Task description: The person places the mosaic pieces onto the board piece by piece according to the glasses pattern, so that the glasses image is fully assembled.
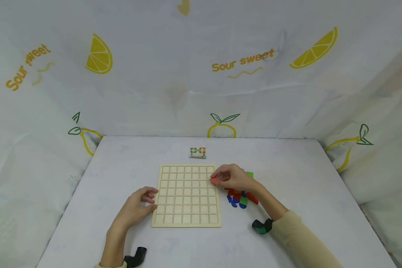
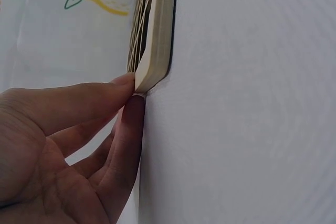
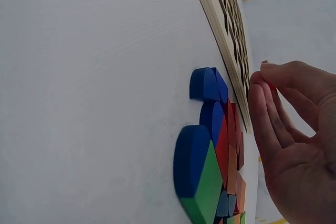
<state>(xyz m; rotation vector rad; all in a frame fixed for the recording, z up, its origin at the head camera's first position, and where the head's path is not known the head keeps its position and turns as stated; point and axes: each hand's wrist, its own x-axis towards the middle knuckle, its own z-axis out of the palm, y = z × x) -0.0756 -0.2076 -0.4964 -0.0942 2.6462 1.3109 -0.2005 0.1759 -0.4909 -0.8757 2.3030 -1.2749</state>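
Observation:
My right hand [image 1: 233, 177] pinches a small red block [image 1: 214, 180] over the right border of the wooden grid board [image 1: 187, 225]. In the right wrist view, my fingers hide most of that block. Along the board's left edge rests my left hand [image 1: 137, 204], thumb and fingertips touching the rim. The left wrist view shows the thumb [image 2: 94, 103] against the board's corner [image 2: 155, 72]. Beneath and beside my right hand lies a pile of coloured blocks, among them a blue one [image 3: 191, 156], a green one [image 3: 209, 182] and several red ones.
A small pattern card [image 1: 198, 152] lies beyond the board. Black curved objects sit by each wrist, one at the left [image 1: 136, 257] and one at the right [image 1: 262, 226]. A white printed sheet [image 1: 160, 82] hangs behind the white table [image 1: 87, 208].

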